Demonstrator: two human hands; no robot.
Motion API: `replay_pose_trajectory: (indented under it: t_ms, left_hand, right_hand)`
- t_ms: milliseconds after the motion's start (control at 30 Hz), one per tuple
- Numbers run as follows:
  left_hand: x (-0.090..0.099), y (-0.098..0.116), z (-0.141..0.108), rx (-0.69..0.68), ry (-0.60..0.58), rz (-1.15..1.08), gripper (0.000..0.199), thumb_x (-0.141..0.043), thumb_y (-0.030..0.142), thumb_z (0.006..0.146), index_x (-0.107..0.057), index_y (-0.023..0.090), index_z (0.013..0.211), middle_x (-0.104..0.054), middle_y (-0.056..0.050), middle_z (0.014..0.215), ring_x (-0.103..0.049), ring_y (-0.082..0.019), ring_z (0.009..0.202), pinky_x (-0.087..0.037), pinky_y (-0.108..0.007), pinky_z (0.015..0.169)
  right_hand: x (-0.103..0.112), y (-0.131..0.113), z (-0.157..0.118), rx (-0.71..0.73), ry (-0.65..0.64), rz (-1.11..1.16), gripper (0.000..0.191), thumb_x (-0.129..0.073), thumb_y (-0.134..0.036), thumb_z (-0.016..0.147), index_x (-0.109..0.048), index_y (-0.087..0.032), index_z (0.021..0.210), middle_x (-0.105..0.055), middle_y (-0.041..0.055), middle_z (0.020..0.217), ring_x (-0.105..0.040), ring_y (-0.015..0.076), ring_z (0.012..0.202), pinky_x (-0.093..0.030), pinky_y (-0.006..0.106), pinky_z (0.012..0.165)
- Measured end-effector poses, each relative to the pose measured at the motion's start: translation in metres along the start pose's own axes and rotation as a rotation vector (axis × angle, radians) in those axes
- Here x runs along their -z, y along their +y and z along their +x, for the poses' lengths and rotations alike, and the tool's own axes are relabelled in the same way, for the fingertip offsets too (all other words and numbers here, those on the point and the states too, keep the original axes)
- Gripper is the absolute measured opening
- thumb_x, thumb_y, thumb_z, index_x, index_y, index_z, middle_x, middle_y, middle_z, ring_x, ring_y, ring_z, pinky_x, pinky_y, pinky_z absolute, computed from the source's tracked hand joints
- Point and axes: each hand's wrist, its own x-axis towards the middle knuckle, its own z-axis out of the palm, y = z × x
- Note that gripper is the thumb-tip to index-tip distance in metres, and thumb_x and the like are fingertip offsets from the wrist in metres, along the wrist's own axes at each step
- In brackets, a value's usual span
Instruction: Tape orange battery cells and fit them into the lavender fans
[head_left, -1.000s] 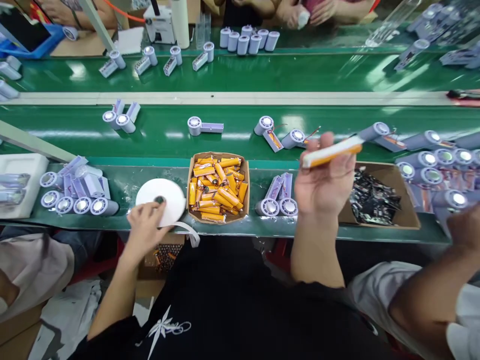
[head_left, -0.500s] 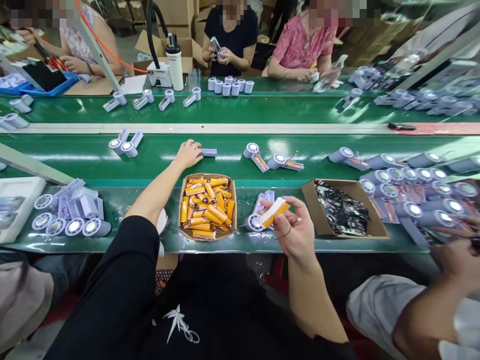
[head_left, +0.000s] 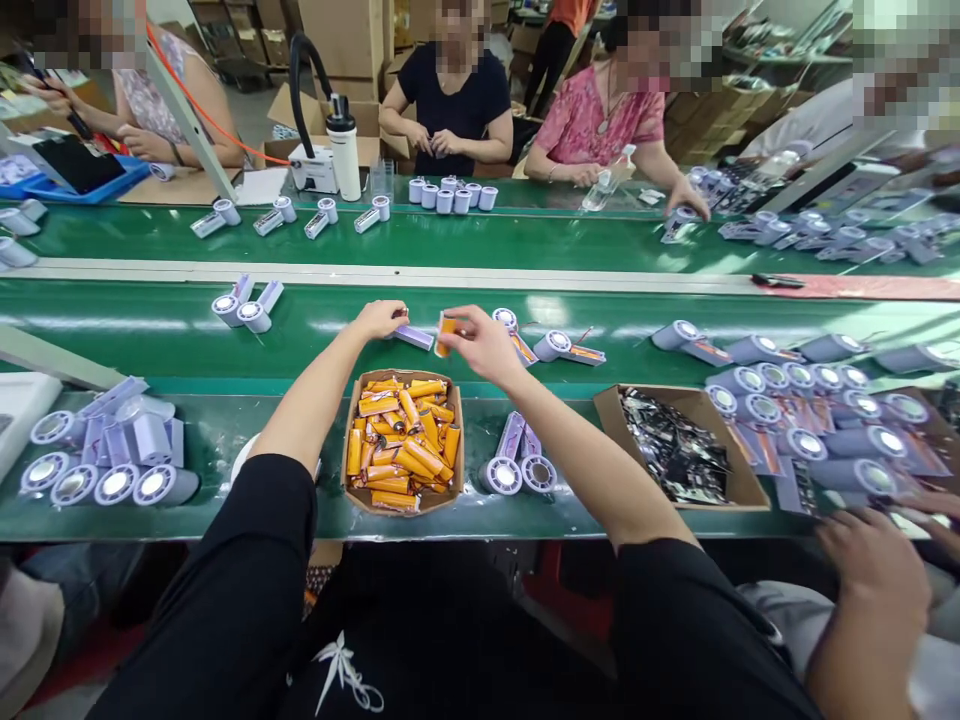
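Observation:
On the green belt, my left hand (head_left: 381,320) closes around one end of a lavender fan casing (head_left: 414,337); its round head is hidden behind the fingers. My right hand (head_left: 480,340) pinches an orange battery with a white strip (head_left: 445,335), just right of the casing's end and apart from it. Nearer to me sits a cardboard box (head_left: 459,480) full of orange batteries (head_left: 405,440). Two lavender fans (head_left: 517,460) lie right of that box. Beyond my right hand rest fans with orange batteries in their handles (head_left: 574,350).
A carton (head_left: 611,420) of dark small parts stands right. Fan casings pile up at left (head_left: 120,450) and right (head_left: 832,420). Two fans (head_left: 247,305) lie further along the belt. A co-worker's hand (head_left: 874,550) works at far right; people sit across the line.
My right hand has carried the orange battery forward and left to the casing. My left hand has closed more on the casing, which is now tilted. The view has shifted slightly.

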Motion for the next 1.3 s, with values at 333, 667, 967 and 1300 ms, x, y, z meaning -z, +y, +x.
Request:
replay_pose_trajectory:
  t_ms: [333, 667, 967, 1300]
  left_hand:
    - [-0.024, 0.021, 0.008, 0.066, 0.061, 0.001, 0.025, -0.056, 0.037, 0.106, -0.072, 0.029, 0.123, -0.080, -0.008, 0.129, -0.071, -0.029, 0.122, -0.048, -0.036, 0.100]
    - [-0.031, 0.030, 0.018, 0.097, 0.070, -0.022, 0.026, -0.057, 0.041, 0.107, -0.072, 0.029, 0.124, -0.081, -0.009, 0.127, -0.072, -0.032, 0.119, -0.049, -0.038, 0.101]
    - [-0.032, 0.042, 0.030, 0.100, 0.076, -0.037, 0.026, -0.057, 0.037, 0.105, -0.074, 0.026, 0.122, -0.080, -0.011, 0.130, -0.069, -0.033, 0.126, -0.047, -0.041, 0.107]
    - [-0.029, 0.055, 0.024, 0.139, 0.061, -0.020, 0.027, -0.058, 0.039, 0.105, -0.074, 0.027, 0.123, -0.080, -0.009, 0.131, -0.070, -0.031, 0.125, -0.048, -0.037, 0.103]
  right_hand:
    - [-0.037, 0.057, 0.081, -0.048, -0.335, -0.696, 0.040, -0.068, -0.028, 0.100, -0.072, -0.023, 0.140, -0.083, 0.0161, 0.121, -0.076, 0.0337, 0.111, -0.054, 0.040, 0.099]
    - [-0.020, 0.075, 0.071, -0.053, -0.313, -0.739, 0.051, -0.043, -0.032, 0.111, -0.052, -0.012, 0.157, -0.084, 0.0138, 0.114, -0.075, 0.0247, 0.094, -0.054, 0.032, 0.087]
    - [-0.019, 0.081, 0.074, -0.012, -0.447, -0.840, 0.048, -0.053, -0.038, 0.111, -0.061, -0.025, 0.156, -0.080, 0.0151, 0.133, -0.074, 0.0332, 0.111, -0.052, 0.040, 0.099]
    - [-0.020, 0.055, 0.092, -0.071, -0.591, -0.843, 0.038, -0.064, -0.033, 0.105, -0.077, -0.021, 0.138, -0.079, 0.0165, 0.138, -0.073, 0.0346, 0.125, -0.052, 0.041, 0.107]
